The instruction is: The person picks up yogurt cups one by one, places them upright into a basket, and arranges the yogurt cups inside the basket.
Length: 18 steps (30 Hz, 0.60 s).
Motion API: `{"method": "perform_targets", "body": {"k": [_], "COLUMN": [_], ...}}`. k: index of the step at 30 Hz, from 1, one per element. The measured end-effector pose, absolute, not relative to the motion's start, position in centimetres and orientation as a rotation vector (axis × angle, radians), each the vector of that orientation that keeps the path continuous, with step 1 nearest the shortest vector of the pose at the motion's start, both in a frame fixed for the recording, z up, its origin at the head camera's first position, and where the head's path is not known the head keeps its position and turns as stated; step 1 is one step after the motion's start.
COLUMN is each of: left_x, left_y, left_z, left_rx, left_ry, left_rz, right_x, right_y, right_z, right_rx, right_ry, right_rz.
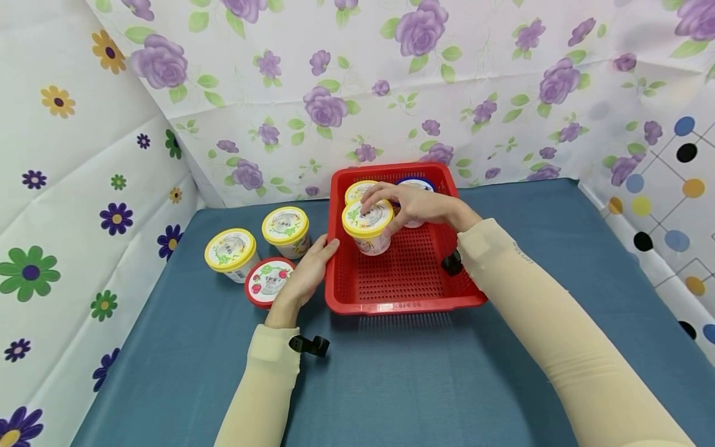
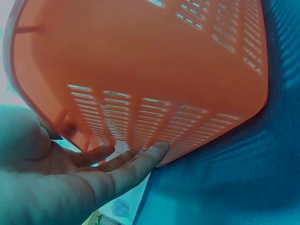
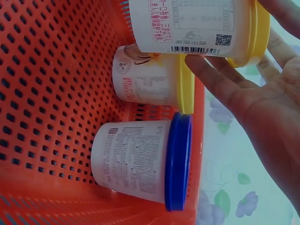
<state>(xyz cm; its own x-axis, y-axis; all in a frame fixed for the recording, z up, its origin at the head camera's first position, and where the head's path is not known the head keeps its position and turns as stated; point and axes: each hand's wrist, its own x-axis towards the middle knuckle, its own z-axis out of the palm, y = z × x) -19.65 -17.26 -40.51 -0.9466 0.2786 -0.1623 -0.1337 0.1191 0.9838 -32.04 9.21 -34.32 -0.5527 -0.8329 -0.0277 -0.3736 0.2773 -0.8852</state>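
Note:
In the head view my right hand (image 1: 410, 203) holds a yellow-lidded tub (image 1: 368, 225) by its lid, inside the left part of a red plastic basket (image 1: 402, 307). The right wrist view shows that tub's (image 3: 187, 26) printed side and barcode, with fingers around its lid. Behind it in the basket stand another yellow-lidded tub (image 3: 147, 79) and a blue-lidded tub (image 3: 136, 161). My left hand (image 1: 307, 273) grips the basket's left side, thumb at the rim. In the left wrist view, its fingers lie along the slotted outer wall (image 2: 117, 51).
Left of the basket, two yellow-lidded tubs (image 1: 231, 251) (image 1: 286, 228) and a red-lidded tub (image 1: 267, 282) stand on the blue tabletop (image 1: 391, 385). My left forearm partly covers the red-lidded one. A flowered cloth (image 1: 324, 105) hangs behind the table.

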Motion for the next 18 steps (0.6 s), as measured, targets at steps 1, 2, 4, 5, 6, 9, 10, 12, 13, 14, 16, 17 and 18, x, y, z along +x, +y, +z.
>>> {"method": "perform_targets", "body": {"k": [1, 2, 4, 5, 6, 9, 10, 12, 13, 14, 16, 17, 18], "left_x": [-19.6, -19.6, -19.6, -19.6, -19.7, -19.7, -19.7, -19.7, -19.7, -19.7, -19.6, -19.6, -19.6], "left_y": [-17.3, -17.3, -17.3, -17.3, -17.2, -17.2, -17.2, -17.2, -17.2, -17.2, -17.2, -17.2, -17.2], "left_z": [-40.5, -40.5, -40.5, -40.5, -40.5, -40.5, -40.5, -40.5, -40.4, -40.4, -40.4, -40.4, -40.4], "left_rx": [0.144, 0.144, 0.144, 0.142, 0.141, 0.137, 0.137, 0.137, 0.138, 0.136, 0.132, 0.129, 0.126], "left_ry": [2.097, 2.099, 2.100, 2.100, 2.099, 2.096, 2.096, 2.097, 2.101, 2.100, 2.103, 2.102, 2.102], "left_rz": [1.895, 1.893, 1.891, 1.890, 1.889, 1.887, 1.887, 1.887, 1.885, 1.887, 1.887, 1.887, 1.885], "right_x": [-32.0, -32.0, -31.9, -31.9, -31.9, -31.9, -31.9, -31.9, -31.8, -31.8, -31.7, -31.7, -31.7], "right_y": [9.2, 9.1, 9.1, 9.2, 9.2, 9.2, 9.1, 9.1, 9.1, 9.1, 9.1, 9.0, 9.0], "right_z": [-34.5, -34.6, -34.9, -35.0, -35.2, -35.6, -35.6, -35.7, -35.8, -35.8, -35.8, -35.9, -35.9], "right_rx": [-1.080, -1.080, -1.079, -1.079, -1.079, -1.077, -1.075, -1.071, -1.068, -1.066, -1.062, -1.058, -1.053], "right_ry": [2.055, 2.056, 2.057, 2.058, 2.060, 2.059, 2.060, 2.066, 2.070, 2.074, 2.081, 2.081, 2.082], "right_rz": [-1.219, -1.218, -1.211, -1.210, -1.205, -1.208, -1.208, -1.206, -1.206, -1.200, -1.184, -1.177, -1.169]}}
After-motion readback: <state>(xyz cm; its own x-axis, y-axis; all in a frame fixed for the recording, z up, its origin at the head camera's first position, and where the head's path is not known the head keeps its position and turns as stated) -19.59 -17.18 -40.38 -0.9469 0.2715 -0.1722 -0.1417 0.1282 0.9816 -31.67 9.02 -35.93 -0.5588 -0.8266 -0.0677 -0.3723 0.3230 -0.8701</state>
